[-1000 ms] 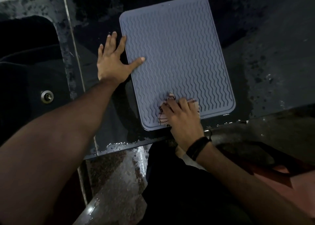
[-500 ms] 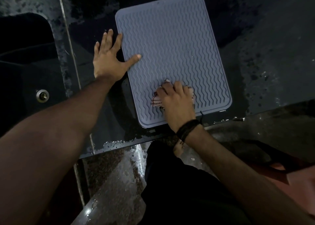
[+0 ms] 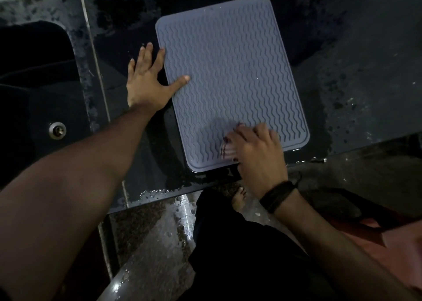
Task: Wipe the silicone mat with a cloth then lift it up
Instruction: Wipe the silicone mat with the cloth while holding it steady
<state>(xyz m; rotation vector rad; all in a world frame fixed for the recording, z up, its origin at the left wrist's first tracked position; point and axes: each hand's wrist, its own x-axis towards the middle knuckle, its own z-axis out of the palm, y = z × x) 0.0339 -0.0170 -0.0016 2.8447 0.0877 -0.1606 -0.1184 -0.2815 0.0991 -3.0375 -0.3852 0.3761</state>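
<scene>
A grey-blue silicone mat (image 3: 230, 72) with wavy ridges lies flat on the dark wet countertop (image 3: 356, 77). My left hand (image 3: 148, 81) is spread flat at the mat's left edge, thumb resting on the mat, fingers on the counter. My right hand (image 3: 255, 150) presses a small striped cloth (image 3: 226, 149) onto the mat's near edge; most of the cloth is hidden under the palm. A dark band circles my right wrist.
A dark sink basin (image 3: 34, 90) with a round metal drain (image 3: 57, 130) sits to the left. Water drops lie along the counter's front edge (image 3: 155, 192). Below are a speckled wet floor (image 3: 148, 243), my dark trousers and a bare foot (image 3: 239, 199).
My right hand with the cloth has slid back toward the mat's near edge and slightly right. My left hand stays spread at the mat's left edge.
</scene>
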